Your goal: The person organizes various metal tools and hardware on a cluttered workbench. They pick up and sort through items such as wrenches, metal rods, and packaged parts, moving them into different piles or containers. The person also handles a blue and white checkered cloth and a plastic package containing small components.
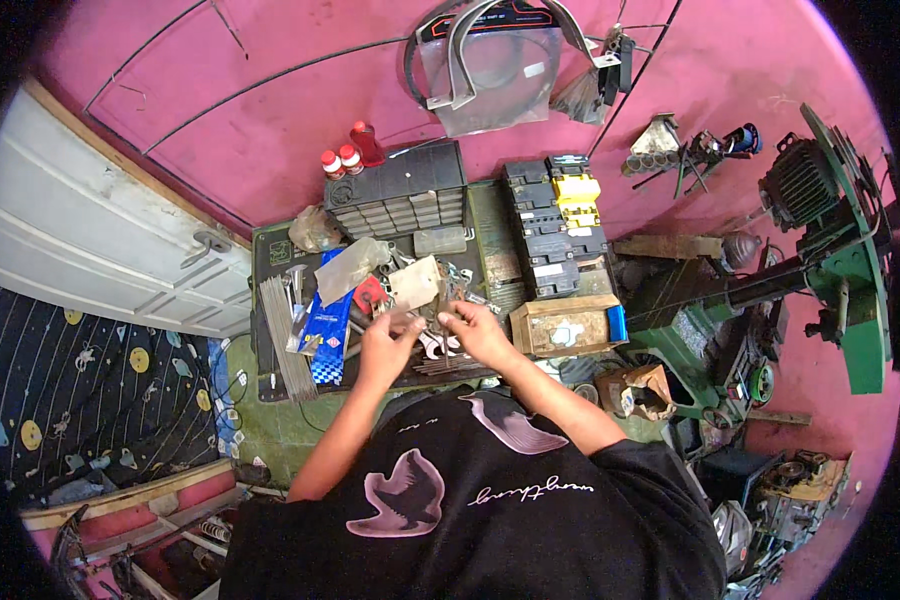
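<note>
Cluttered bench (270, 250); left hand (385, 345), right hand (477, 332) among wrenches (435, 345).

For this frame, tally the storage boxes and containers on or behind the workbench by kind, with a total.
Dark drawer organiser: 1
Black-and-yellow parts cases: 2
Wooden box: 1
Red-capped small bottles: 2
Total: 6
Both the left hand and the right hand are over the loose metal parts in front of these.
</note>
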Available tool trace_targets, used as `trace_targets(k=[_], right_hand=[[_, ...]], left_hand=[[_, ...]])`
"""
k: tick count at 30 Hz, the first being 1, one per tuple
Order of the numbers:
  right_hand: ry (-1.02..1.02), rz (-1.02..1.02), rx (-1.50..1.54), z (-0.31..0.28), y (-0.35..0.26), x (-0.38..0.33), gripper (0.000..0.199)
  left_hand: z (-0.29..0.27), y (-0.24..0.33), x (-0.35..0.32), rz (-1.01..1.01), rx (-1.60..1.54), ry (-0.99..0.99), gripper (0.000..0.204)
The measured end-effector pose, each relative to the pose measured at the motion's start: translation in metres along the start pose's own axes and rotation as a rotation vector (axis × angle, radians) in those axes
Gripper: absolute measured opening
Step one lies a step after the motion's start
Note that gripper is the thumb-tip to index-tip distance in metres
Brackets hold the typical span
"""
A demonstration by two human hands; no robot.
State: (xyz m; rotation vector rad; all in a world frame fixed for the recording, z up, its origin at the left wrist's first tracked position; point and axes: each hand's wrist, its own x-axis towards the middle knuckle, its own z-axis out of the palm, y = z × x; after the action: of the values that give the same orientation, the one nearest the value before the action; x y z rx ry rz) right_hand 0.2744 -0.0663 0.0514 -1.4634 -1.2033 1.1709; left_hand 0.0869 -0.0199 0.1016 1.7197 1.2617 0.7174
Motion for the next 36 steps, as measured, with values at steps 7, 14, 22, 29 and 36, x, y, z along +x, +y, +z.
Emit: trace_targets(k=[7, 14, 22, 29, 36], right_hand=[[0.047, 0.010, 0.262, 0.009, 0.000, 0.001, 0.021], [0.429, 0.227, 0.874, 0.000, 0.001, 0.004, 0.022], [0.897, 0.077, -1.035, -0.164, 0.088, 0.025, 0.028], [0.565, 0.006, -1.266, -0.109, 0.040, 0.007, 0.046], [-0.058, 0.096, 0.562, -0.029, 0.009, -0.001, 0.047]], left_hand=[[0.029, -0.019, -0.029, 0.087, 0.095, -0.233, 0.018], [0.026, 0.001, -0.034, 0.314, 0.521, -0.128, 0.015], [0.013, -0.020, -0.041, 0.242, 0.525, -0.108, 0.013], [0.017, -0.020, -0.033, 0.227, 0.441, -0.120, 0.012], [0.017, -0.029, -0.029, 0.332, 0.465, -0.120, 0.011]])
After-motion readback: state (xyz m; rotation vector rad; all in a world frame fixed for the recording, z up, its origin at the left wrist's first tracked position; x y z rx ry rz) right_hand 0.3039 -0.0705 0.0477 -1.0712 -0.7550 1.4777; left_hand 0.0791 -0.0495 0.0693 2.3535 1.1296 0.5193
